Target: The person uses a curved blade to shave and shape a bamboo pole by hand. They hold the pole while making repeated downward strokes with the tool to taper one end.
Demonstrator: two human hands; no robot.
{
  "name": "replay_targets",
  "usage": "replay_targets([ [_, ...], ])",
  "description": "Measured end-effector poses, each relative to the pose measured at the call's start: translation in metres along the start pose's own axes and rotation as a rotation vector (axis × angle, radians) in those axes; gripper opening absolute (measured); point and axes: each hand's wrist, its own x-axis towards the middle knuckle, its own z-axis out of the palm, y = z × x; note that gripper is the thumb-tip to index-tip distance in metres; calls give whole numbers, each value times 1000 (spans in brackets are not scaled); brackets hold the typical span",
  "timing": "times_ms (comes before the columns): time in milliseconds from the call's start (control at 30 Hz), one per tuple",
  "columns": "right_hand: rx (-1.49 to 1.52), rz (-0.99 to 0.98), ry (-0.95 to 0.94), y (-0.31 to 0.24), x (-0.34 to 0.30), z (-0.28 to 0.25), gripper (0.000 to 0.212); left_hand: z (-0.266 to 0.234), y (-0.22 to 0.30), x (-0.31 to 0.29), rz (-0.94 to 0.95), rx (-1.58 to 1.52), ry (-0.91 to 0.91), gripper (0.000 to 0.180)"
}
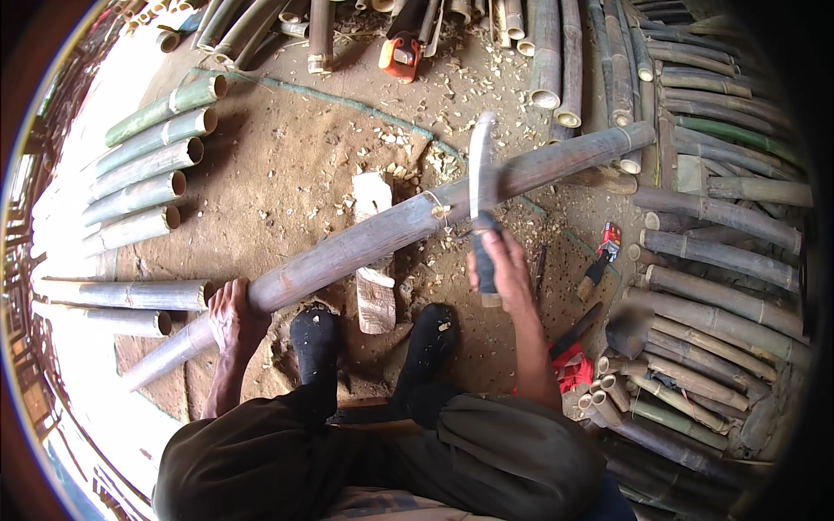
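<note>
A long, thick bamboo pole slants across in front of me, from lower left to upper right. My left hand is wrapped round its lower left part. My right hand grips the dark handle of a machete, whose pale, slightly curved blade points away from me. Motion blurs the blade, which overlaps the pole; whether the two touch I cannot tell. Just left of the blade, a pale ring of cut bark shows at a joint of the pole. Beneath the pole lies a pale wooden block.
My dark-clad feet flank the block. Short green bamboo lengths lie at left; many poles are stacked at right. An orange-handled saw lies at the far side. A red-and-black tool and a red cloth lie right. Wood chips litter the ground.
</note>
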Motion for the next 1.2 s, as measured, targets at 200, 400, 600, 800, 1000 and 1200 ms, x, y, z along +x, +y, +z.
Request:
replay_targets([
  [200,-103,50,-114,12,-7,16,31,3,3,0,9,-19,22,39],
  [400,102,-84,142,11,0,7,31,4,2,2,-2,5,10,37],
  [600,-149,21,-131,7,7,5,36,4,-3,-3,0,15,35,36],
  [800,-115,-27,30,17,-2,16,34,5,0,0,20,-8,58,35],
  [1000,134,-97,87,-5,0,1,38,5,-4,-3,8,7,45,35],
  [1200,-118,29,-128,17,-3,17,36,5,-6,-3,35,3,50,36],
])
